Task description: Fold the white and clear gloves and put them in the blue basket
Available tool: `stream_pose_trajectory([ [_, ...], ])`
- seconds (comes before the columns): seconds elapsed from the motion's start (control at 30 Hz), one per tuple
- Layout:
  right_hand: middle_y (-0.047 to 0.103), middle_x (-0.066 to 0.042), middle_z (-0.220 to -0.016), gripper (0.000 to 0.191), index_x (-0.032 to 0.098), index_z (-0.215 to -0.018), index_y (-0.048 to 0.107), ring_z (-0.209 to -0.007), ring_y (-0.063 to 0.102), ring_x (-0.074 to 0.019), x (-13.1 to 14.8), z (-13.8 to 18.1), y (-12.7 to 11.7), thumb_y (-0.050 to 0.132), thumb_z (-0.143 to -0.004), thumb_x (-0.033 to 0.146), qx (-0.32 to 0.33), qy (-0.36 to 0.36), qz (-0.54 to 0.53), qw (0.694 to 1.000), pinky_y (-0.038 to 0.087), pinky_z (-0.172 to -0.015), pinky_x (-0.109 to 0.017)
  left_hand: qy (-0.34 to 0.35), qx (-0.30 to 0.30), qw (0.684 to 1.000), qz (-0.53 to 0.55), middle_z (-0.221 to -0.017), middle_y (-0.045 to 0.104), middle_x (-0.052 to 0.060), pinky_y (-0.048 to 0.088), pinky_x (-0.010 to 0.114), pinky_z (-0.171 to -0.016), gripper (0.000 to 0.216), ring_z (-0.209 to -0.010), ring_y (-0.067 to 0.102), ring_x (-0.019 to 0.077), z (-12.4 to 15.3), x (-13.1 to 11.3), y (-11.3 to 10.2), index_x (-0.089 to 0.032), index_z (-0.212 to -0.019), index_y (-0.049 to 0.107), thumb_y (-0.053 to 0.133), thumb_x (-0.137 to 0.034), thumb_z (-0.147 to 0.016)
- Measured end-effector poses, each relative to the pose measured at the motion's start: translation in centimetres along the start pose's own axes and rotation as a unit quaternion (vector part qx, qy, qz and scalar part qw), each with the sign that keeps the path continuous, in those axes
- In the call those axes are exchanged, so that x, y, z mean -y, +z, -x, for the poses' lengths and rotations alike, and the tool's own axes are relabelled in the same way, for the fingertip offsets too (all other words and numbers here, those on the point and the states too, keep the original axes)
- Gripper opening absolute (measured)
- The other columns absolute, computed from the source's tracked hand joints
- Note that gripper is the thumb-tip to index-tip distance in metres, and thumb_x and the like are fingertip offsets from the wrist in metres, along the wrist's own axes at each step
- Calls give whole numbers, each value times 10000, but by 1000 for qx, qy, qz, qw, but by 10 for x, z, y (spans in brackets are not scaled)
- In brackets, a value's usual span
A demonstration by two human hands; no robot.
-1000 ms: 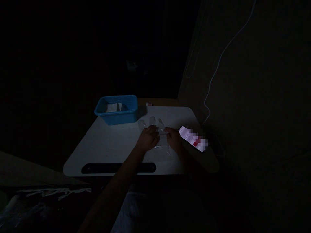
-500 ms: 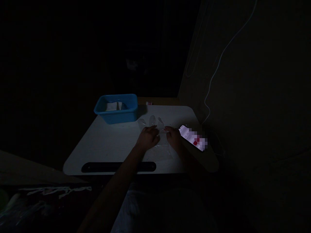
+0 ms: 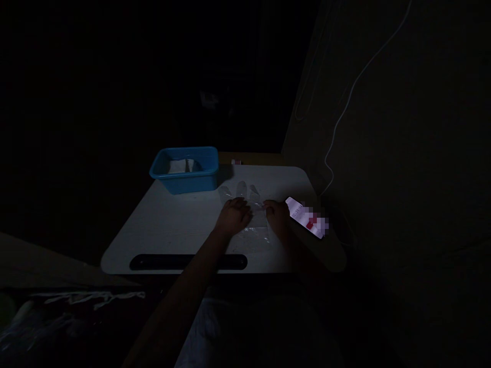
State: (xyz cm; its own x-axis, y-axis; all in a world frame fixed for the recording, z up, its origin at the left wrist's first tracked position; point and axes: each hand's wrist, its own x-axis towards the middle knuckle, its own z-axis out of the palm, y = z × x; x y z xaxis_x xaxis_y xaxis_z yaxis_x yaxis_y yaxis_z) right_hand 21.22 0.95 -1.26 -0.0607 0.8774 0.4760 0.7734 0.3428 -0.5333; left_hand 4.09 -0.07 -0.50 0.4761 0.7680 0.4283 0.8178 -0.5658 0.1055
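Note:
A clear plastic disposable glove [image 3: 256, 236] lies spread on the white table, its fingers pointing away from me. My left hand [image 3: 235, 217] rests over the left and middle part of the glove, palm down, fingers loosely bent and pressing on it. On the right side, my right hand [image 3: 276, 217] is closed, thumb and forefinger pinching the glove's edge. Just beyond that hand lies a phone [image 3: 301, 212] with its screen lit. The dim light hides the finer outline of the fingers.
A blue plastic basket [image 3: 187, 183] with white contents [image 3: 178, 166] stands at the table's [image 3: 161, 225] back left. A black slot [image 3: 161, 262] runs along the near edge. A small pinkish-white item [image 3: 236, 162] sits behind the table. A white cable [image 3: 347, 105] hangs at right.
My right hand has shifted slightly right, still at the glove's edge. The left hand's fingers have settled lower over the glove. The view has moved a little.

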Motion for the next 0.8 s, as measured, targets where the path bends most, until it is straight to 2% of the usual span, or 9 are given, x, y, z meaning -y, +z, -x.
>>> stream_pose_trajectory([
  [0.1, 717, -10, -781, 303, 221, -767, 690, -756, 648, -177, 0, 0, -1, 428, -689, 90, 1, -2, 18, 1000, 459, -779, -265, 1, -3, 1000, 2, -1060, 635, 93, 411, 412, -897, 280, -1090, 506, 244, 0, 0, 1, -168, -940, 659, 442, -298, -818],
  [0.27, 714, -24, -730, 299, 199, -768, 695, -714, 648, -183, -2, 0, -1, 419, -704, 103, -8, 36, 48, 998, 457, -725, -263, 1, -6, 1000, -3, -1061, 636, 79, 413, 405, -906, 286, -1089, 508, 235, 0, 1, 2, -183, -949, 658, 438, -314, -823],
  [0.4, 716, -13, -759, 296, 214, -740, 692, -722, 646, -175, -1, 1, -1, 420, -697, 105, -12, 11, 44, 999, 449, -727, -257, -5, -1, 1000, 2, -1074, 631, 95, 417, 410, -901, 300, -1081, 514, 240, 0, 1, 2, -165, -963, 657, 432, -306, -824],
  [0.57, 707, -14, -690, 296, 207, -717, 687, -678, 642, -177, 1, 1, -3, 411, -690, 103, -14, 34, 40, 999, 449, -710, -267, -2, -1, 1000, 1, -1087, 627, 95, 414, 411, -912, 313, -1091, 508, 244, 0, 2, 3, -168, -972, 658, 424, -318, -829],
  [0.7, 715, -12, -750, 297, 208, -746, 683, -741, 646, -169, 1, 1, -3, 415, -686, 97, -4, 3, 20, 1000, 442, -760, -265, -2, -4, 1000, 2, -1076, 629, 91, 413, 414, -916, 306, -1086, 511, 239, 0, 2, 3, -178, -973, 657, 426, -316, -826],
  [0.8, 713, -6, -730, 286, 213, -713, 679, -722, 646, -167, 0, 1, -3, 421, -681, 96, -5, 6, 25, 1000, 444, -738, -259, -1, -8, 1000, 5, -1065, 633, 84, 421, 415, -902, 299, -1069, 520, 235, 0, 2, 4, -186, -966, 658, 431, -317, -822],
])
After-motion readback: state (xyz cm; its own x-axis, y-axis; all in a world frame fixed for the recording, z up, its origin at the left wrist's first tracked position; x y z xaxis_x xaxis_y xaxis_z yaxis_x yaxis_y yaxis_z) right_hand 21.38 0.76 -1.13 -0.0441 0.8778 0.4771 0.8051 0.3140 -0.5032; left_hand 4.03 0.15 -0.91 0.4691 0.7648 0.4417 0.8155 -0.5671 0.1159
